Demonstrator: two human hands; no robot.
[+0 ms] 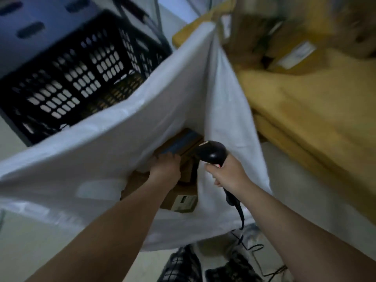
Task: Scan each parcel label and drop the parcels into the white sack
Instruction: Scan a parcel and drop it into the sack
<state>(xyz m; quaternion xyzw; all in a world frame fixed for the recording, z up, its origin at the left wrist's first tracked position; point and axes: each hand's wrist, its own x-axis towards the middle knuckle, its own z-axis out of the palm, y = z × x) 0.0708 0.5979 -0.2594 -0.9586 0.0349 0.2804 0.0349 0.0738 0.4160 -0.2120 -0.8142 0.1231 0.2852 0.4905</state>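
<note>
The white sack (122, 143) hangs open in the middle of the view. My left hand (165, 167) reaches down into its mouth and grips the near edge of a brown cardboard parcel (179, 143) with a blue tape stripe. Another brown parcel (183, 198) with a white label lies lower in the sack. My right hand (225, 174) holds a black handheld scanner (212, 152) by its grip at the sack's right edge, its head pointing toward the parcels. The scanner's cable runs down toward the floor.
A black slotted plastic crate (81, 74) stands behind the sack on the left. Yellow padded material (315, 110) with more brown parcels (293, 55), blurred, lies to the right. Pale floor and checked trousers (181, 265) show below.
</note>
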